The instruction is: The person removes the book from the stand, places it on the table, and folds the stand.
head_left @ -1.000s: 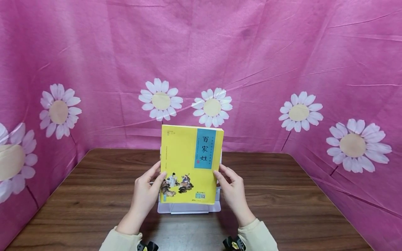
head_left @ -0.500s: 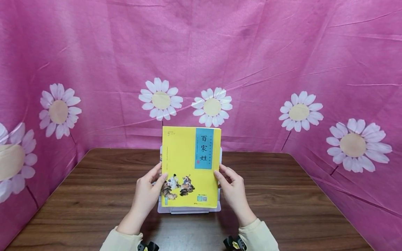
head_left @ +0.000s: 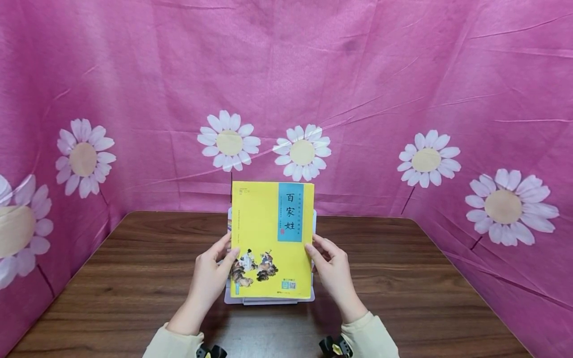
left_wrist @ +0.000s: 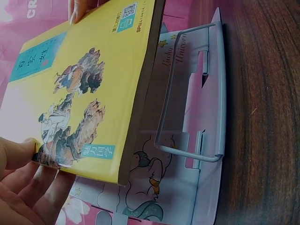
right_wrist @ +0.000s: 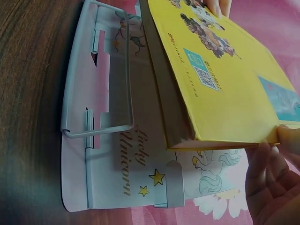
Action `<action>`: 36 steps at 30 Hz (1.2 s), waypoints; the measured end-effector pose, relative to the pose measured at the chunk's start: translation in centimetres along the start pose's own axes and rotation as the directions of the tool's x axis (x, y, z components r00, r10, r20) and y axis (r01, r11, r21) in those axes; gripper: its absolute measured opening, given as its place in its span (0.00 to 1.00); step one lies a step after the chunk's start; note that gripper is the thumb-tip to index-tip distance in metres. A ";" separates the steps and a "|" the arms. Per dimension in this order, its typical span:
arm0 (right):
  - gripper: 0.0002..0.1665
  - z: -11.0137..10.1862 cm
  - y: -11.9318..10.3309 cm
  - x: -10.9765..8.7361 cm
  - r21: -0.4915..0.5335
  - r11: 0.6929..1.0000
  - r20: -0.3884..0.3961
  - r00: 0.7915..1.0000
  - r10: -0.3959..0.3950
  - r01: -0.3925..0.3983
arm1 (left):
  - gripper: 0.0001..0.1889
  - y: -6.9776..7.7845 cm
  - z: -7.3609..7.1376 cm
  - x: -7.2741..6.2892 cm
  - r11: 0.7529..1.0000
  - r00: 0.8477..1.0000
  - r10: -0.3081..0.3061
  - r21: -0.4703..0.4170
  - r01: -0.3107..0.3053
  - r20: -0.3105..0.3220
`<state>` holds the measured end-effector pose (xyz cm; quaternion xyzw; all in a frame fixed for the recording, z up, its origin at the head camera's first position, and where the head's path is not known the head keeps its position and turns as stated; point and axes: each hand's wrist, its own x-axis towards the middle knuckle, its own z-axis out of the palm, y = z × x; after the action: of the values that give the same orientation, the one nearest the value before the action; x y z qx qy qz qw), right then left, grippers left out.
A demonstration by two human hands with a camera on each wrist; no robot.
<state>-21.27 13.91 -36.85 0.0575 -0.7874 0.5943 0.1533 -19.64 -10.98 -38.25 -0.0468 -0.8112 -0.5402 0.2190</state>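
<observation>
A yellow book with a blue title panel is held upright between both hands, front cover toward me. My left hand pinches its left edge, thumb on the cover and fingers behind. On the opposite edge my right hand grips in the same way. Behind the book stands a pale book stand, mostly hidden in the head view. Both wrist views show a gap between the book's bottom edge and the stand, whose wire holder sticks out at the front. Unicorn drawings and stars decorate its panel.
A dark wood-grain table lies under the stand. Pink cloth printed with white daisies hangs behind the table and along both sides.
The book has come down slightly and turned to face me more squarely, covering more of the stand's base. Its upper corners show more of the stand behind. Both hands have barely moved.
</observation>
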 end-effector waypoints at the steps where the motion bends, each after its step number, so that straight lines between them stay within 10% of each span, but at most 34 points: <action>1: 0.20 0.0 0.0 0.0 -0.002 1.000 0.001 1.000 0.004 -0.004 | 0.22 0.1 0.0 0.0 1.000 1.000 -0.002 -0.003 0.002 0.003; 36: 0.19 -3.8 -2.0 0.5 -0.144 0.985 0.154 0.981 0.120 -0.098 | 0.24 0.5 1.8 -0.7 0.993 0.993 -0.077 -0.080 0.085 0.091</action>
<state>-20.51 16.97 -33.97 0.0519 -0.8378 0.5403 0.0593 -19.39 -9.03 -38.72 -0.0467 -0.7979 -0.5796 0.1588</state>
